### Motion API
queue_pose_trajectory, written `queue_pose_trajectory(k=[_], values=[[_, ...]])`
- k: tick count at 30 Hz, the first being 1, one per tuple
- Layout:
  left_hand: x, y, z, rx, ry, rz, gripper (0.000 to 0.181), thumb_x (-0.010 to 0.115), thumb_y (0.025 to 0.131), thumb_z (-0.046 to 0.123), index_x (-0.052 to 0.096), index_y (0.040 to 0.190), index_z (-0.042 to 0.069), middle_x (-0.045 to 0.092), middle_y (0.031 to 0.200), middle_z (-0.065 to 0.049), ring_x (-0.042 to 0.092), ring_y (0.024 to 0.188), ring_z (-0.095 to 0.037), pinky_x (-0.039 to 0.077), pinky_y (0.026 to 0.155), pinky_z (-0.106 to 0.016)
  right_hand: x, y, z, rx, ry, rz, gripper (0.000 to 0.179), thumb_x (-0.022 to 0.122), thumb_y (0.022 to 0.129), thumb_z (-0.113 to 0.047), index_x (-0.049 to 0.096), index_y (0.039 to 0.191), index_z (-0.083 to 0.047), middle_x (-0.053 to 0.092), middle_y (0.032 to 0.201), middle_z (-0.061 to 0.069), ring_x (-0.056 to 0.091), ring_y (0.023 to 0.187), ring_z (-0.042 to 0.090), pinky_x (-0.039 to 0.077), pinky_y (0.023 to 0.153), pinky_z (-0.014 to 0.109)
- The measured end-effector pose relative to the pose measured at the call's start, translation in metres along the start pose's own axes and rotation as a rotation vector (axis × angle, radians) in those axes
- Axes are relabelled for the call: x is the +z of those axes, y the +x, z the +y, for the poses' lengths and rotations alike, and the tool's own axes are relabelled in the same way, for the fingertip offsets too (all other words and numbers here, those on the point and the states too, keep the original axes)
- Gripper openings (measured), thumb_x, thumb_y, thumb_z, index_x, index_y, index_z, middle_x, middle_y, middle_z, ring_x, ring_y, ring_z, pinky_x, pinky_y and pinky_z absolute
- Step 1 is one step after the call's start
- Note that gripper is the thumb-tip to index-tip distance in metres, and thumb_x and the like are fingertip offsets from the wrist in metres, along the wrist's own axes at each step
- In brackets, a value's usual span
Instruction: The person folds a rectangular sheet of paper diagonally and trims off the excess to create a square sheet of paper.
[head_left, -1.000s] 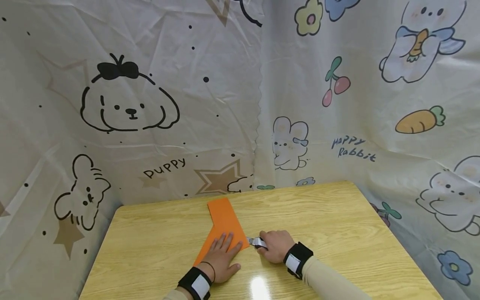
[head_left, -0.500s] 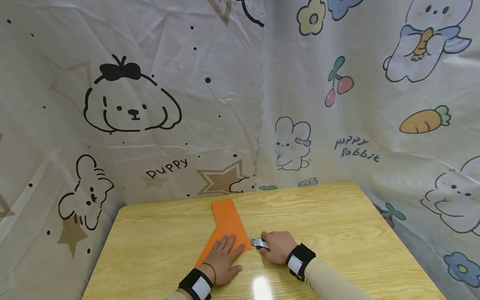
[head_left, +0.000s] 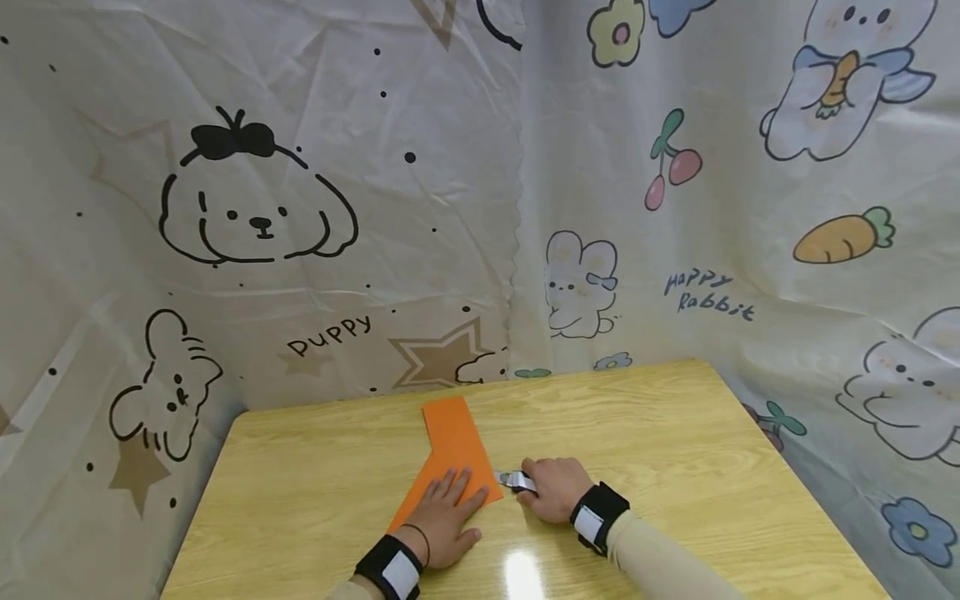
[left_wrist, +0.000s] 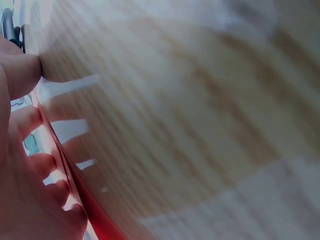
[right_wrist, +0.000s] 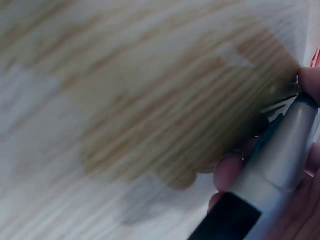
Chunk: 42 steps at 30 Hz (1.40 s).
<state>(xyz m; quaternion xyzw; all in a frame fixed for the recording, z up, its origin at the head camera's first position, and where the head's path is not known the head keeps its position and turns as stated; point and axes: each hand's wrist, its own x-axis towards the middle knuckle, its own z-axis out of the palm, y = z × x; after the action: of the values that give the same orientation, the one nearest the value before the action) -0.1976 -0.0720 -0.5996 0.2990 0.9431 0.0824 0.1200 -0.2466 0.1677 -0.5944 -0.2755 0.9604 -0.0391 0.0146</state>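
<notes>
My left hand lies with its fingers spread over a folded sheet of orange paper, pressing it against the table. The paper is bent into an angled shape, its upper arm pointing to the back of the table. In the left wrist view, the thumb and fingertips line up along the thin paper layers. My right hand grips a silver and black utility knife, its tip right at the paper's right edge. The right wrist view shows the knife's handle up close, fingers curled round it.
A wood-grain table carries the work, with a bright reflection near its front. A cartoon-printed cloth hangs behind and along both sides of it. Each wrist wears a black strap with a white patch.
The orange paper has shifted slightly to the right beneath my left hand. The knife tip sits a little farther up the paper's right edge. Both hands keep their hold.
</notes>
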Motion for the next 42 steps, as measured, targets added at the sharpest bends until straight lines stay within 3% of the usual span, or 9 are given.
queue_pose_trajectory(k=[7, 24, 33, 42], values=[[-0.0015, -0.0008, 0.0, 0.022, -0.011, 0.004, 0.056, 0.038, 0.09, 0.05, 0.023, 0.142, 0.031, 0.012, 0.148, -0.012, 0.008, 0.134, -0.036, 0.015, 0.103, -0.054, 0.0016, 0.0059, -0.0016, -0.018, -0.01, 0.003, 0.029, 0.056, 0.08, -0.05, 0.052, 0.085, -0.021, 0.043, 0.061, -0.01, 0.038, 0.047, 0.007, 0.027, 0.04, 0.026], [-0.0047, -0.0007, -0.0006, 0.007, 0.0, -0.032, 0.056, 0.038, 0.09, 0.05, 0.022, 0.141, 0.033, 0.014, 0.148, -0.007, 0.009, 0.134, -0.035, 0.015, 0.103, -0.054, 0.0014, 0.0072, 0.0008, 0.007, 0.004, 0.018, 0.028, 0.056, 0.079, -0.049, 0.049, 0.08, -0.022, 0.041, 0.058, -0.011, 0.038, 0.045, 0.007, 0.026, 0.039, 0.026], [-0.0063, -0.0024, 0.0002, 0.024, 0.002, -0.011, 0.055, 0.04, 0.09, 0.048, 0.025, 0.141, 0.032, 0.017, 0.148, -0.009, 0.011, 0.133, -0.036, 0.017, 0.102, -0.054, -0.0001, 0.0108, -0.0015, 0.006, -0.001, 0.014, 0.03, 0.055, 0.08, -0.049, 0.053, 0.088, -0.021, 0.044, 0.062, -0.01, 0.039, 0.048, 0.007, 0.028, 0.04, 0.026], [-0.0029, -0.0034, -0.0007, 0.036, -0.016, -0.006, 0.055, 0.041, 0.09, 0.046, 0.026, 0.141, 0.031, 0.017, 0.147, -0.01, 0.01, 0.133, -0.037, 0.016, 0.102, -0.055, -0.0018, 0.011, -0.0023, 0.016, 0.009, 0.016, 0.029, 0.056, 0.08, -0.049, 0.051, 0.084, -0.021, 0.042, 0.06, -0.009, 0.039, 0.047, 0.008, 0.027, 0.039, 0.026]])
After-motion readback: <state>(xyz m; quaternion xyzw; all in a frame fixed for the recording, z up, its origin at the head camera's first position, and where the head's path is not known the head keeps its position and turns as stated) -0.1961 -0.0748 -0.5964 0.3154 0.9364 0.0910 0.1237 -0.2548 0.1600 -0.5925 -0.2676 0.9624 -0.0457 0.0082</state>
